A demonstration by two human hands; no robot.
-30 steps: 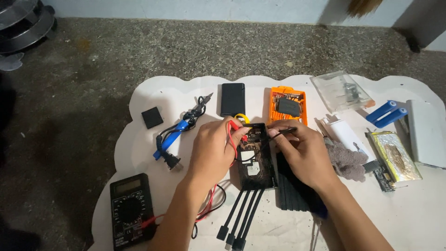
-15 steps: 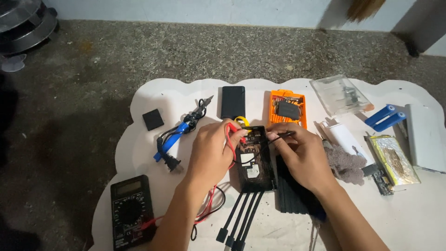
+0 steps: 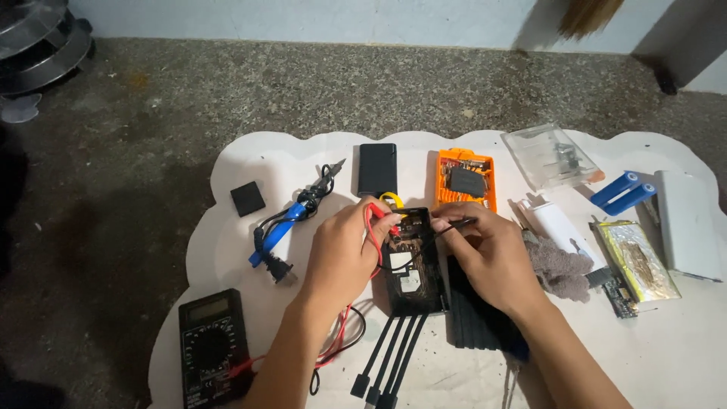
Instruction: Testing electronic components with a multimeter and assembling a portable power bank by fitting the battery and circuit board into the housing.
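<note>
An opened black device case (image 3: 413, 265) with several black cables at its near end lies on the white table (image 3: 666, 356). My left hand (image 3: 344, 254) grips a red meter probe (image 3: 375, 214) and presses its tip into the top left of the case. On the other side, my right hand (image 3: 492, 254) pinches a black probe (image 3: 454, 225) at the case's top right corner. Red and black leads (image 3: 341, 341) run down under my left forearm toward a black multimeter (image 3: 212, 344) at the table's front left.
A blue-handled soldering iron (image 3: 291, 220), a small black square (image 3: 248, 198) and a black slab (image 3: 377, 168) lie behind. An orange tool case (image 3: 465, 179), clear box (image 3: 551, 155), blue cells (image 3: 622, 191), grey cloth (image 3: 556, 261), foil pouch (image 3: 640, 261) sit right. Concrete floor beyond.
Both hands hold nearly the same spots on the case; the probes have only shifted slightly.
</note>
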